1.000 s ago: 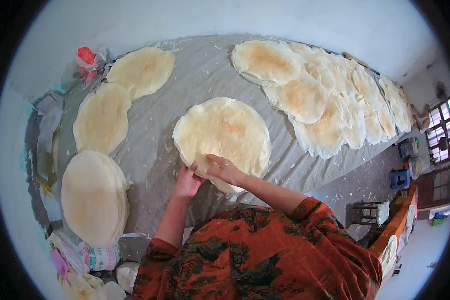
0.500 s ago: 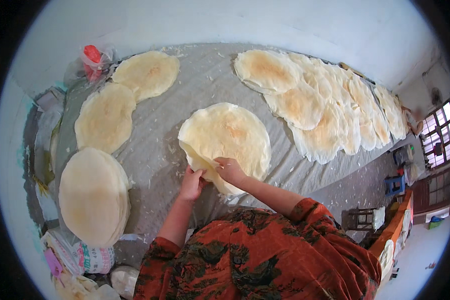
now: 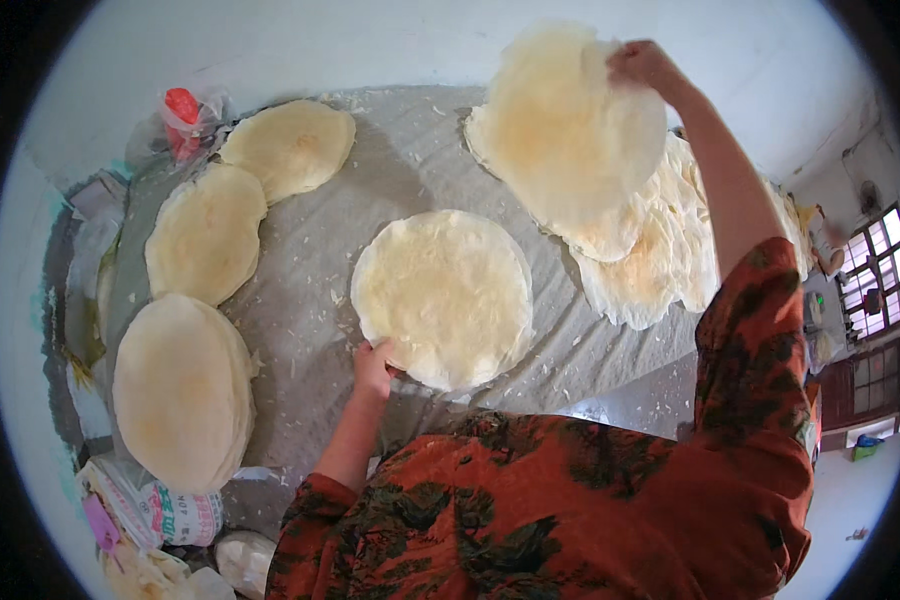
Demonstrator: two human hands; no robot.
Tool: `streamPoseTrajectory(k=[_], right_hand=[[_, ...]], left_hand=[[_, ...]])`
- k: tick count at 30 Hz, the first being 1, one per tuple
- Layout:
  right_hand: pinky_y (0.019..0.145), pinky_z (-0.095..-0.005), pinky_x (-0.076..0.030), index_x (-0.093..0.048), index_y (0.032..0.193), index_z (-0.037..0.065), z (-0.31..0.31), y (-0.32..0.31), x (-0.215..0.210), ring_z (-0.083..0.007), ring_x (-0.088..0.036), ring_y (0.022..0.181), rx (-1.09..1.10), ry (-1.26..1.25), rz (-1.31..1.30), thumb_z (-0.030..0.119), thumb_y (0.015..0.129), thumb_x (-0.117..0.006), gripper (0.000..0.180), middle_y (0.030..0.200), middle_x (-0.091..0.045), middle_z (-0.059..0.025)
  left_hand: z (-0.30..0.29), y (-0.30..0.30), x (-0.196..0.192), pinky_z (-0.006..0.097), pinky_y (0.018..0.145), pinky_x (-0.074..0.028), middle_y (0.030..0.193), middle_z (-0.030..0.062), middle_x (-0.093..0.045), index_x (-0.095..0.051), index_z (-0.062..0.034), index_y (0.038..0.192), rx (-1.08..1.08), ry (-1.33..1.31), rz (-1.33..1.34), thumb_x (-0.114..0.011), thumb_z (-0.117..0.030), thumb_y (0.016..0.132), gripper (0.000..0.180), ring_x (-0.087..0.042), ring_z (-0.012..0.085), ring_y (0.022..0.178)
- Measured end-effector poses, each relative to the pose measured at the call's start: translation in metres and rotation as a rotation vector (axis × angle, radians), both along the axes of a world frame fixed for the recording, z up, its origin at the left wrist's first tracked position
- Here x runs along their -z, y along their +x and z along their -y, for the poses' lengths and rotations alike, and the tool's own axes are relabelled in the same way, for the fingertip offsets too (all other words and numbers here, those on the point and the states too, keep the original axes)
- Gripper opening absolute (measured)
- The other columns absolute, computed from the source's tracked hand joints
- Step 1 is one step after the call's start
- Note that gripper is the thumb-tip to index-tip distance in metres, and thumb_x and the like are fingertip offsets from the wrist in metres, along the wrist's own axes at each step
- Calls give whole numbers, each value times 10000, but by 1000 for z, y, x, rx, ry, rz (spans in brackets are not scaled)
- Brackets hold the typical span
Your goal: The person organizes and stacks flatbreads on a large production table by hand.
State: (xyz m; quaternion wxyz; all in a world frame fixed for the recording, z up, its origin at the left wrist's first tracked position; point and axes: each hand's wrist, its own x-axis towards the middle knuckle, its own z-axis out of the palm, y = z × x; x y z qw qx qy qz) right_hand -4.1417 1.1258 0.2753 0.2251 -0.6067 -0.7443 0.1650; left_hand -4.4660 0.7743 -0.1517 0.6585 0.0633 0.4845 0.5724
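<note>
Since a moment ago the right hand (image 3: 642, 62) has pinched one flatbread (image 3: 570, 125) and raised it over the far overlapping row, while the left hand (image 3: 372, 362) presses the near stack's (image 3: 442, 295) edge.

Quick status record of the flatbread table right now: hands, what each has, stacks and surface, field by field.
left hand: rests on the near edge of the middle flatbread stack, which lies flat
right hand: raised, pinching the lifted flatbread by its upper edge; the sheet hangs above the table
overlapping flatbreads: spread at the right, partly behind the lifted one
left stacks: three round piles along the left side
surface: grey cloth, floury, with crumbs
other: red-capped item in a plastic bag at the far left corner
</note>
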Motion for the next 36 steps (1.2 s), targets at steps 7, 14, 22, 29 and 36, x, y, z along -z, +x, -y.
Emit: streamPoseTrajectory(k=[7,14,22,29,36], right_hand=[[652,-372,-453,-610,765,50,116,-97,82,-272,-588,696,-363,253,213,151,771,-549,119,737,-612,-139],[584,-443,-469,-607,769,99,269,-130,327,-340,-597,652,-404,-91,231,140,768,-483,131,654,-587,-168],[739,-402,-476,-603,956,77,309,-161,292,-349,-598,836,-289,-442,-71,512,700,-621,505,850,-623,-190],[658,-430,-485,-625,736,75,254,-165,314,-319,-616,731,-318,-202,190,195,724,-528,155,744,-630,-146],[639,-358,-456,-643,752,65,28,-19,131,-192,-571,710,-328,115,462,206,691,-614,157,726,-615,-78]], left_hand=[[23,-7,-33,369,822,-488,1151,85,-527,-375,-114,1225,126,194,245,-577,78,738,560,-548,232,1031],[10,3,-53,384,863,-480,1171,96,-511,-334,-113,1262,183,359,253,-532,75,743,587,-546,252,1045],[-3,19,-42,360,711,-528,1046,108,-574,-445,-34,1163,113,67,-15,-521,-30,811,360,-611,217,874],[0,9,-32,361,675,-510,1005,108,-573,-487,-3,1122,30,-89,-241,-551,2,778,350,-594,234,846],[12,-34,-36,399,658,-519,980,114,-568,-471,-15,1130,-105,-106,-251,-555,-19,760,379,-597,269,840]])
